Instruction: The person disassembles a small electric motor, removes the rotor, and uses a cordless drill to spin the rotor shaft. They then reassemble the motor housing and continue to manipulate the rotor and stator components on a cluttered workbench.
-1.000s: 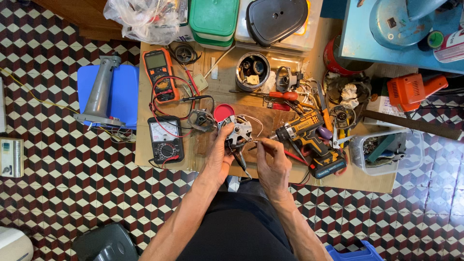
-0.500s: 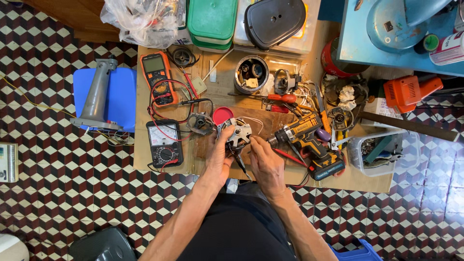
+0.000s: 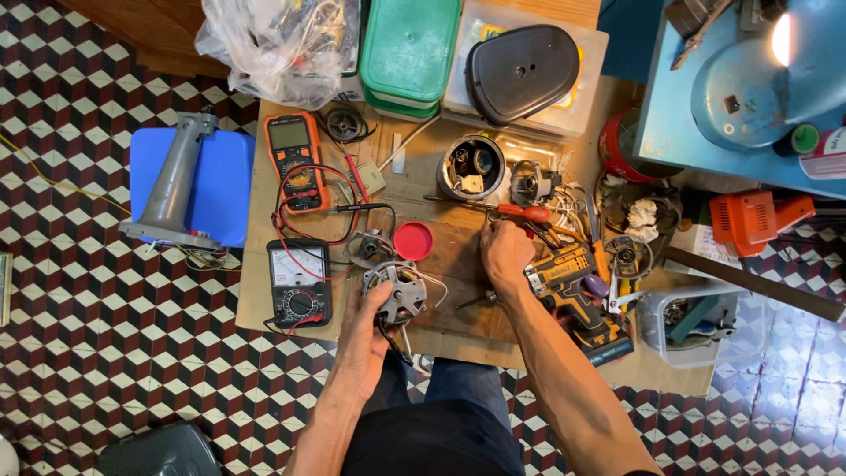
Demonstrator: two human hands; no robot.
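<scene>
Left hand grips a small motor steady; right hand closes around a red-handled screwdriver farther right.

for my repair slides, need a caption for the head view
Left hand holds a small grey metal motor; right hand reaches toward red-handled pliers.

bright, even light; lamp glare top right.
</scene>
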